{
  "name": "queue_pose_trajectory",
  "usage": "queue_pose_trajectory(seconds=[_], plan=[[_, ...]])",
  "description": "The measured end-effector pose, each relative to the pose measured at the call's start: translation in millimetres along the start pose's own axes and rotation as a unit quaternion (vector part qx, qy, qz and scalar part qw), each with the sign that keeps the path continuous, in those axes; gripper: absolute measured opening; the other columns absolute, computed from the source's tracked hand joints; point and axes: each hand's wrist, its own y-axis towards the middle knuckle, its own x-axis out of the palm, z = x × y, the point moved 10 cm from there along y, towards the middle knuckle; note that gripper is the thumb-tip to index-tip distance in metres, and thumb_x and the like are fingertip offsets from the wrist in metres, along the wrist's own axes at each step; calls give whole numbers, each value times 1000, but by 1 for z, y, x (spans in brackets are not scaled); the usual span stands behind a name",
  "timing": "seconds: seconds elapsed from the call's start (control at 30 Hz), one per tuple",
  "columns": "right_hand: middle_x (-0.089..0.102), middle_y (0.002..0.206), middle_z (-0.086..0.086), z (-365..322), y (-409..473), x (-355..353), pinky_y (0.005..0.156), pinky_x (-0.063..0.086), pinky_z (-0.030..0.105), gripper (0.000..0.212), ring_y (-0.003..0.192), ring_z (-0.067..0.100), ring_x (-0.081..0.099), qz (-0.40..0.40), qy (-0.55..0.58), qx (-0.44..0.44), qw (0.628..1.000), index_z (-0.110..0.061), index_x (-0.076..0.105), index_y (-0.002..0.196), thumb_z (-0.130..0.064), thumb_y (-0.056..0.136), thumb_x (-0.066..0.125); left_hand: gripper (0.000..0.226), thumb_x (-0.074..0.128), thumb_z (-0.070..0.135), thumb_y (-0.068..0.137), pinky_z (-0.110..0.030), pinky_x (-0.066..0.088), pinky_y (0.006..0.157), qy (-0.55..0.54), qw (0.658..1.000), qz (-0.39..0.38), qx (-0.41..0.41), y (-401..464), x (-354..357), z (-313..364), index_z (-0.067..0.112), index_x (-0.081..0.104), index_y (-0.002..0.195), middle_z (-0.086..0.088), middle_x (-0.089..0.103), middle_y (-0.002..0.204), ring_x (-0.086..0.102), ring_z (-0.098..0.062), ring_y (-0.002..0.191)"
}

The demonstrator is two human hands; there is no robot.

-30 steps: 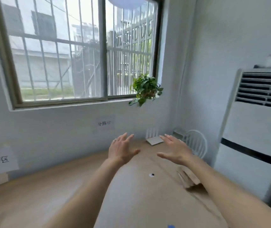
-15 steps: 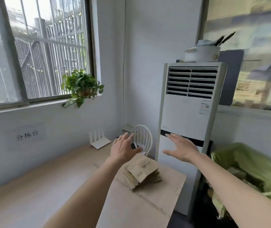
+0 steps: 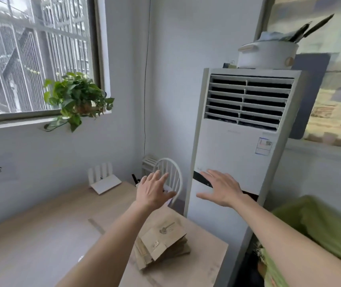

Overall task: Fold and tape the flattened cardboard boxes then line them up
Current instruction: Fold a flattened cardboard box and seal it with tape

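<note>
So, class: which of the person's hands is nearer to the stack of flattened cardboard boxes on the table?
Left. The left hand hovers open just above and behind the stack of flattened cardboard boxes; the right hand is farther right, before the air conditioner.

Bright daylight from window point(image 3: 35, 56); soft shadows; wide-angle bending at edges; right edge motion-blurred.

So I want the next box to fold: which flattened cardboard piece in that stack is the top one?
The printed flattened box, lying askew on top of the stack; the others show only as edges beneath it. Both hands hover above, empty.
</note>
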Motion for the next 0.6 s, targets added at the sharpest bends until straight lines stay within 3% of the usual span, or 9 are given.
queue_pose_trajectory(seconds=[0.13,0.33,0.6], plan=[[17,167,-5,5,55,44,124,16,44,88,154,16,16,-18,-16,-32,999,-36,18,159,-78,87,44,80,51,69,90,-38,20,119,17,999,-1,-35,30,37,-20,29,29,156,-3,30,160,28,-23,147],[32,161,-5,-11,140,144,120,26,44,82,148,17,30,-36,-17,-125,991,-33,30,156,-74,87,48,76,53,66,91,-40,24,115,43,990,-34,-127,57,134,-68,28,32,154,-6,38,155,34,-25,142],[34,160,-3,-3,225,339,119,29,45,82,146,19,33,-171,21,-195,966,-35,28,155,-74,86,49,81,42,73,91,-44,23,120,22,943,-149,-296,60,314,-108,31,22,157,-8,30,161,29,-27,146]])
